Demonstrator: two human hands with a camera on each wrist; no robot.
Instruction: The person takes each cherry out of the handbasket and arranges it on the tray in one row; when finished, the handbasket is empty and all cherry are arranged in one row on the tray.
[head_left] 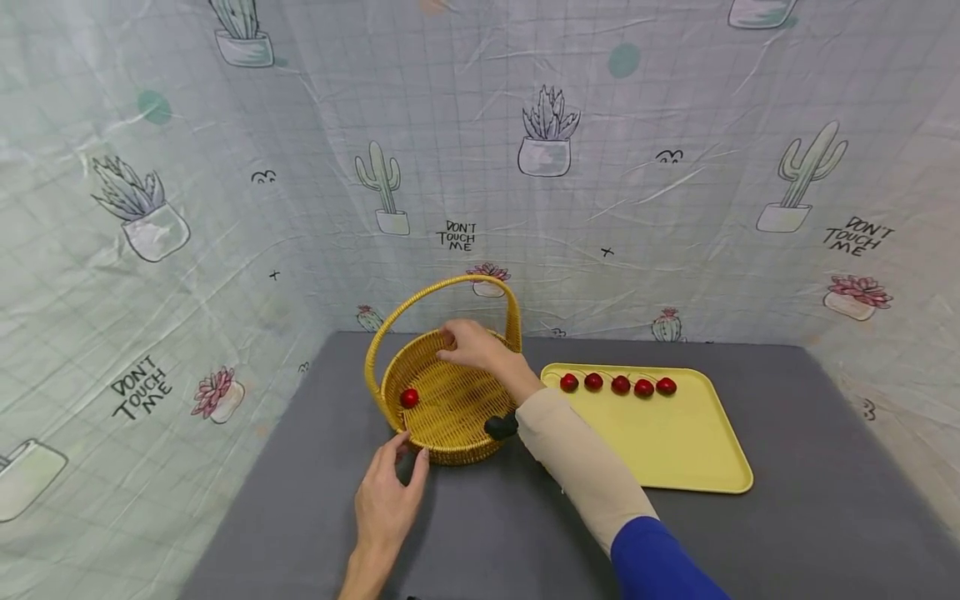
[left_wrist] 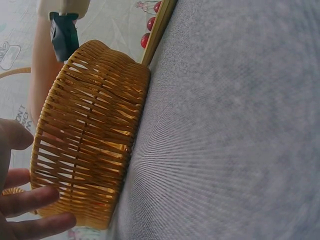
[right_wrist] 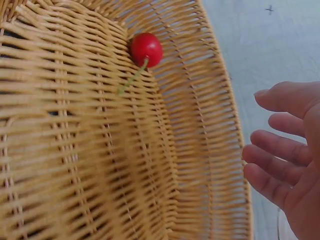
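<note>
A yellow wicker basket point(head_left: 457, 454) with a tall arched handle stands on the grey table. My right hand point(head_left: 472, 343) reaches over it, near the far rim. In the right wrist view that hand point(right_wrist: 290, 155) holds nothing, its fingers loosely bent beside the rim. One red cherry point(right_wrist: 146, 50) with a green stem lies inside against the wall; the head view has this cherry point(head_left: 408, 398) at the basket's left. My left hand point(head_left: 386, 500) is at the near left of the basket, fingertips close to the rim. Spread fingers point(left_wrist: 30, 201) overlap the woven wall in the left wrist view.
Right of the basket lies a yellow tray point(head_left: 675, 450) with several cherries point(head_left: 620, 384) in a row along its far side. A printed curtain point(head_left: 465, 125) hangs behind the table point(head_left: 480, 533) and along its sides. The basket handle point(head_left: 442, 286) arches up around the right hand.
</note>
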